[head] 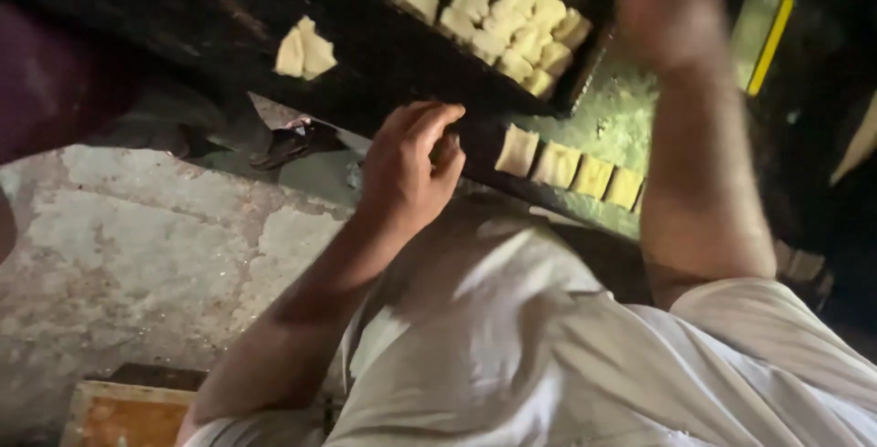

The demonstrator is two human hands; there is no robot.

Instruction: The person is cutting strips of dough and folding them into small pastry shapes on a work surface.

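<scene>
The left hand (411, 168) curls loosely, gripping nothing visible, just left of the pale dough squares (571, 166) row; the blurred right hand (667, 0), fingers unclear, rises beyond it.

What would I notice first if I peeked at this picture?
Probably the pale yellow dough squares packed together on the dark tray at the top, with a short row of four more squares just below on the green surface. In the middle, the person's left hand curls at the tray's edge, while the right hand is a blur near the top.
</scene>
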